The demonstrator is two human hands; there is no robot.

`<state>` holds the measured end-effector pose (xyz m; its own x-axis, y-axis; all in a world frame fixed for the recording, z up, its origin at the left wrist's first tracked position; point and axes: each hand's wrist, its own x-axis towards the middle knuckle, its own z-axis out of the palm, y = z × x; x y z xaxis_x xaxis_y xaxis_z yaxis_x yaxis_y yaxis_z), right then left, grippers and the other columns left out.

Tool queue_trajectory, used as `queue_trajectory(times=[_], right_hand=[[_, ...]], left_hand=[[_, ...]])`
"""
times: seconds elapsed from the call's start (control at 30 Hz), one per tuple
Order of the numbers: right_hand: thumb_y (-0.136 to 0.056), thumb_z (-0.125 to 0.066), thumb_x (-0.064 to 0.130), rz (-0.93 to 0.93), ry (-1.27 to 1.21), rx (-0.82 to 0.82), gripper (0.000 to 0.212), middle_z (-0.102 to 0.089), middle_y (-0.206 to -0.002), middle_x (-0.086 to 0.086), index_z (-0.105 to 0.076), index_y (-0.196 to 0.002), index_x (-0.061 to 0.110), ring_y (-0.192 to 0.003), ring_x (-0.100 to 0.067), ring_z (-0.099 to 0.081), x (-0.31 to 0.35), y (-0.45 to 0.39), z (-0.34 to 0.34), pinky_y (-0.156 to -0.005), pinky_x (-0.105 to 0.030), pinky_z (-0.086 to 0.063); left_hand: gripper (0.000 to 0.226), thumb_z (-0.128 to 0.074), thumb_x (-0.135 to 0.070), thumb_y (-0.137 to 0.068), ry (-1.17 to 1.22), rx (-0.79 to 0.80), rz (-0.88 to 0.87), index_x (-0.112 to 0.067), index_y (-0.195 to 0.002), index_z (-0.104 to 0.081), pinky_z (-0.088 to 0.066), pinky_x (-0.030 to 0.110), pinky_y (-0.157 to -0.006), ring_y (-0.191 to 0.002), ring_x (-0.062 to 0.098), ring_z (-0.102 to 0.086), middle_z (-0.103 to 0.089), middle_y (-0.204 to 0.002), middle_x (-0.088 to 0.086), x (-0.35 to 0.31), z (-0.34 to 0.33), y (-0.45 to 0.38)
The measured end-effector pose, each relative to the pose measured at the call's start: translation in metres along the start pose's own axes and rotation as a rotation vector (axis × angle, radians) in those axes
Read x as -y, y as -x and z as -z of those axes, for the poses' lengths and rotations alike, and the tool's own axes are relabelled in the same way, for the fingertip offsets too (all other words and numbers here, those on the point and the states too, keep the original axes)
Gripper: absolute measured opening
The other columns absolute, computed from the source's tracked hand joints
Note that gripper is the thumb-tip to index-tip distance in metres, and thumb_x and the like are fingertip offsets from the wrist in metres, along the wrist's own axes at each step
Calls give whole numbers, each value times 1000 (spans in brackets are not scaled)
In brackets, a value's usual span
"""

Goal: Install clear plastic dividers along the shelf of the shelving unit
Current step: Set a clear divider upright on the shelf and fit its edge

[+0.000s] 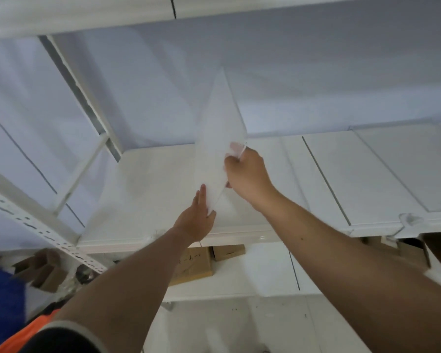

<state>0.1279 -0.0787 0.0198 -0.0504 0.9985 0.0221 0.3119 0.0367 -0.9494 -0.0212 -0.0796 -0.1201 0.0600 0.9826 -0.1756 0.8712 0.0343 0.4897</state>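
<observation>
Head view: we hold one clear divider [218, 149] upright over the white shelf [252, 230]; right hand [245, 171] clenched on its edge, left hand [197, 220] flat, open against it.

Both bare arms stretched forward and up, left hand [197, 220] flat with fingers extended, right hand [246, 171] curled, fingers pinched closed

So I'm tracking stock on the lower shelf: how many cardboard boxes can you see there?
2: a larger cardboard box below the left hand, and a smaller one just right of it. Others may be hidden behind the arms.
</observation>
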Motion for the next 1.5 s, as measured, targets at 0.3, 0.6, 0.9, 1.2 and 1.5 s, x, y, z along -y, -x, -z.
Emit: queue_trajectory(times=[0.3,0.6,0.9,1.2,1.5], right_hand=[[-92,-50,14,-103,123,-27,29,-71,-87,-22,-63,-100,-10,-75,-33,-72,-4,13,-52,-69,-55,-60],[-90,-43,12,88,220,-252,33,-64,-99,-32,-54,-110,-11,-77,-42,-69,30,17,-103,-65,-60,-57],[-91,-42,6,113,235,-284,32,-59,-111,-36,-50,-114,-15,-75,-44,-69,60,29,-136,-62,-58,-58],[-89,-42,10,138,252,-289,33,-63,-100,-31,-52,-111,-13,-77,-43,-68,62,34,-157,-61,-60,-55],[-91,-42,9,180,311,-252,32,-65,-88,-28,-53,-115,-9,-73,-42,-67,61,40,-166,-59,-57,-56]], left_hand=[[61,-55,-44,-89,-239,118,-109,-20,-142,-37,-33,36,-109,-135,19,-38,-39,-149,-1,97,71,48],[32,-61,-31,-90,53,8,-131,-16,-118,-65,-45,31,-96,-108,17,-59,-66,-118,1,148,62,67],[17,-66,-29,-86,480,-107,2,-21,-100,-73,-50,22,-80,-87,6,-64,-71,-90,-11,156,47,78],[21,-70,-25,-83,659,-117,64,-14,-101,-73,-50,19,-79,-87,5,-65,-72,-95,-5,159,45,78],[18,-76,-25,-78,722,-119,96,-18,-95,-74,-50,15,-75,-87,4,-66,-72,-92,-8,156,46,78]])
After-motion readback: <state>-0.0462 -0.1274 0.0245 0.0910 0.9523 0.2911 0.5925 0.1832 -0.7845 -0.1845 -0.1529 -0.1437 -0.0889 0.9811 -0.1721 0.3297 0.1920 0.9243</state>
